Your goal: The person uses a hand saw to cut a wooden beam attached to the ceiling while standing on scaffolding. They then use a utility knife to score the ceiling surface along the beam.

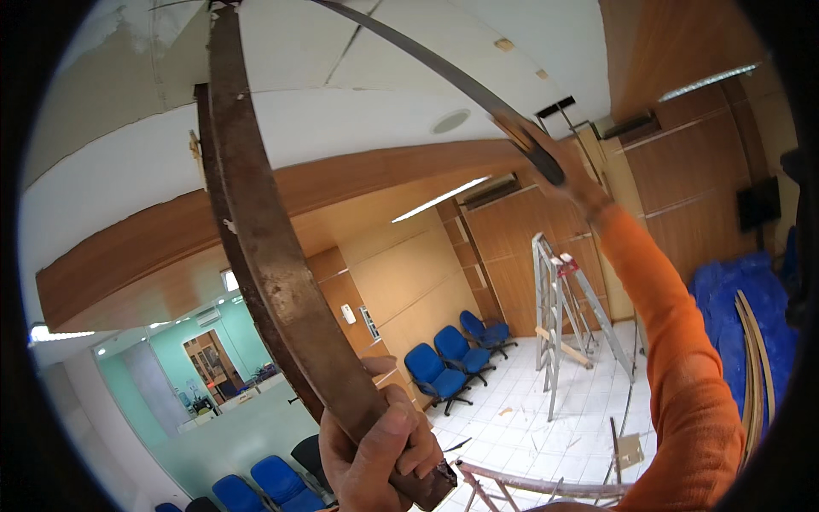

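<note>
In the head view my left hand grips the lower end of a long rusty brown metal bar, which rises steeply toward the ceiling, with a second dark length alongside it. My raised right hand, at the end of an orange sleeve, is closed around the lower end of a long, thin dark strip with a black part at the hand. The strip slants up and left toward the top of the bar, where the contact point is too small to make out.
An aluminium stepladder stands on the tiled floor, near blue office chairs. A metal frame is below. Blue sheeting with long boards lies right; a glass partition is left; a wood-panelled bulkhead hangs overhead.
</note>
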{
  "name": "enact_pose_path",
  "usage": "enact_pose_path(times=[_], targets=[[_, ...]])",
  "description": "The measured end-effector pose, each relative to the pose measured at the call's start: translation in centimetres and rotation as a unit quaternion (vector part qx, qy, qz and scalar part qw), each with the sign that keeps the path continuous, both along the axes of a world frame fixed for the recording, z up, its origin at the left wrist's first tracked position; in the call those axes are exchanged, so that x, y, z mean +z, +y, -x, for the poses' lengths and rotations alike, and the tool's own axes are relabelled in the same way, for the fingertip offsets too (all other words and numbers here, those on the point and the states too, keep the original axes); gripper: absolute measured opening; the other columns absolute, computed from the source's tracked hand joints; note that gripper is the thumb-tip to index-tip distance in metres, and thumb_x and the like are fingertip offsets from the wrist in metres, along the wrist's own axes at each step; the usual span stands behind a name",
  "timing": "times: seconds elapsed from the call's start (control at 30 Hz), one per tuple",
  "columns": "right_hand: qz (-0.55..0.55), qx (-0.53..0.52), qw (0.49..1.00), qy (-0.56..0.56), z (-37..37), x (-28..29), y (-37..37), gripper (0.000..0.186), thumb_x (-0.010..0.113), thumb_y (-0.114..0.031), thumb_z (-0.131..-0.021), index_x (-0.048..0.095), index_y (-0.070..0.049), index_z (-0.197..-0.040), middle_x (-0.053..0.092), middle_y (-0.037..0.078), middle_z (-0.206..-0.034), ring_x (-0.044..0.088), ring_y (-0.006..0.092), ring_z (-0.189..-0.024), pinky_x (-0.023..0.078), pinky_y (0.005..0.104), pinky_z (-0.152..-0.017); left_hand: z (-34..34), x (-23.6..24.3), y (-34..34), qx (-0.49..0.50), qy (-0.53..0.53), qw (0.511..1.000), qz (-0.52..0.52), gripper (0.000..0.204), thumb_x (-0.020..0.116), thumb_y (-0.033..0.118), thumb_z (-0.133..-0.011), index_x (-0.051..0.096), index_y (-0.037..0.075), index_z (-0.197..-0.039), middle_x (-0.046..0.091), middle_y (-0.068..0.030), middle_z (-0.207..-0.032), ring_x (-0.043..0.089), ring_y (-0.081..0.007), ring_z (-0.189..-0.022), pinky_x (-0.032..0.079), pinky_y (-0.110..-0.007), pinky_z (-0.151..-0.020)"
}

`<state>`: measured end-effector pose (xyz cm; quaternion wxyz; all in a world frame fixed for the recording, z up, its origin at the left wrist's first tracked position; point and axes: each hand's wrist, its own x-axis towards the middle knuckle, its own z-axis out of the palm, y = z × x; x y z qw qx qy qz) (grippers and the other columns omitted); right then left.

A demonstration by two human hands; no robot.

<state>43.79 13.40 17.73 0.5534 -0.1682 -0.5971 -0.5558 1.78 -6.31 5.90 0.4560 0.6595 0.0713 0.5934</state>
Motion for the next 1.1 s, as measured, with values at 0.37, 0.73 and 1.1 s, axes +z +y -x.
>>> enact_pose_path(times=[0.37, 0.73, 1.1], targets=[[0.005, 0.022, 0.999, -0.033, -2.7, -2.6, 1.1, 0.082, 0.067, 0.002, -0.071, 0.052, -0.005, -0.152, 0.068, 0.011, -0.078, 0.064, 0.0294, -0.059, 0.053, 0.035, -0.059, 0.0, -0.3, 0.2, -0.064, -0.007, 0.998, 0.011, 0.047, 0.053, 0.018, -0.104, 0.04, 0.001, -0.146, 0.041, 0.0015, -0.075, 0.038, -0.0075, -0.052, 0.033, -0.025, -0.046], [0.033, 0.06, 0.998, 0.01, 4.2, 4.6, -1.3, 0.072, 0.065, 0.004, -0.079, 0.054, -0.004, -0.15, 0.072, 0.013, -0.085, 0.063, 0.0194, -0.059, 0.052, 0.0284, -0.059, 0.5, -0.6, 0.7, -0.031, 0.001, 0.999, -0.006, 0.044, 0.056, 0.017, -0.104, 0.043, 0.001, -0.143, 0.044, 0.0009, -0.074, 0.039, -0.008, -0.051, 0.035, -0.025, -0.047], [0.021, 0.046, 0.999, -0.004, 5.6, 5.4, -4.1, 0.079, 0.069, 0.002, -0.081, 0.048, -0.012, -0.155, 0.075, 0.014, -0.097, 0.068, 0.0231, -0.064, 0.055, 0.0298, -0.062, 0.8, 0.1, 1.0, -0.138, -0.019, 0.99, 0.001, 0.044, 0.064, 0.025, -0.103, 0.048, 0.005, -0.139, 0.052, -0.0011, -0.082, 0.048, -0.0108, -0.058, 0.043, -0.029, -0.054]])
